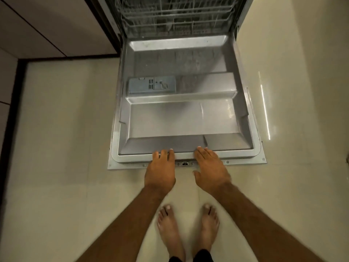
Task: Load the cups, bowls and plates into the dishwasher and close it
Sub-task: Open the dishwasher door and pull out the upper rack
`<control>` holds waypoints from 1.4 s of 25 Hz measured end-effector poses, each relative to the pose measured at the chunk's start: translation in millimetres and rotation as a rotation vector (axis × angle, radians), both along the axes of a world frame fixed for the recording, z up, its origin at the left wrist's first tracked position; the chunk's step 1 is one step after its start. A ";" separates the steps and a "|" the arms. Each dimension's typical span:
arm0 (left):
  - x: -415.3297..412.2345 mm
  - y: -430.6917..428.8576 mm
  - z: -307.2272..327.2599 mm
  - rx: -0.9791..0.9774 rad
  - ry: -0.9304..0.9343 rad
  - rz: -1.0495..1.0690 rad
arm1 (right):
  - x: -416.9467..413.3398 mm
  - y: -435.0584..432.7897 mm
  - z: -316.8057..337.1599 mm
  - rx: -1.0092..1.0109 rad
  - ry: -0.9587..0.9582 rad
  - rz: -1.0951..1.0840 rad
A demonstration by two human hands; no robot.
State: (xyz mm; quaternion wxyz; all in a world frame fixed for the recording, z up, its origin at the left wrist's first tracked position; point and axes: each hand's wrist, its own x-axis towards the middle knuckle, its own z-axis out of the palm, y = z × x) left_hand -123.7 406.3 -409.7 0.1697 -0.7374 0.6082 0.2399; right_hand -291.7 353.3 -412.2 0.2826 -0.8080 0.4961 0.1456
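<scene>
Head view, looking straight down. Floor (pixel 62 129): glossy cream tile, grout lines faint, one bright light streak (pixel 265 110) at 3 o'clock. Brown cabinet fronts (pixel 37 25) with a dark plinth fill the 10 o'clock corner and run down the 9 o'clock edge.

Dishwasher door (pixel 186 118): fully down and lying flat, spanning frame centre up to 12 o'clock. Its inner face is dull stainless steel with pressed steps. A grey detergent dispenser (pixel 152 85) sits on the door at about 10 o'clock from the door's middle. The wire rack (pixel 177 17) shows at 12 o'clock, inside the tub; its contents cannot be made out.

Left hand (pixel 160 170): palm down on the door's near edge, at 6 o'clock of the door, fingers straight and laid over the rim, grasping nothing. Thumb hidden.

Right hand (pixel 211 170): just beside it, same posture, fingers flat over the rim, thumb splayed free. The door latch (pixel 184 163) lies between the two hands.

Bare feet (pixel 188 229) stand on the tile at 6 o'clock, close to the door edge.
</scene>
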 end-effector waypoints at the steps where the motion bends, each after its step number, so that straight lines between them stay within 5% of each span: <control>1: -0.6 3.9 -14.5 0.010 0.014 0.006 | -1.1 2.5 -13.6 0.016 0.000 0.008; 7: 4.7 16.9 -68.5 0.036 0.060 -0.035 | -3.3 12.4 -70.6 0.042 0.037 0.024; 15: 5.5 22.2 -70.4 -0.055 0.088 -0.003 | -0.6 16.8 -69.1 0.057 0.038 -0.033; 35: 117.9 -162.9 178.7 -0.496 0.118 0.071 | 103.8 -171.5 195.0 -0.337 -0.093 -0.093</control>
